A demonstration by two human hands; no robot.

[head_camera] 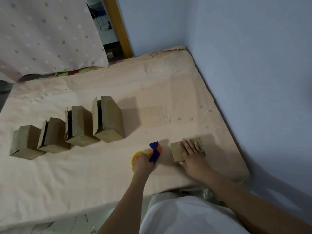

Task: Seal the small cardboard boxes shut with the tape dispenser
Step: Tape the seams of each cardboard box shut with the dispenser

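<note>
A small cardboard box [177, 152] lies flat on the bed at the right. My right hand [192, 154] rests on top of it with straight fingers. Left of it, my left hand [141, 163] grips the tape dispenser [156, 151], a blue and orange body with a yellow-rimmed tape roll, which sits on the sheet. Further left, several more cardboard boxes stand on edge in a diagonal row, from the nearest-left one [25, 142] to the tallest one [109, 119]. Three of them have a flap ajar on the left side.
The peach bedsheet [101, 174] covers a mattress in the corner of blue walls [253, 65]. A dotted pink cloth [42, 34] hangs at the back left beside a wooden door frame [118, 27]. The mattress edge runs along the bottom near my white-clothed lap.
</note>
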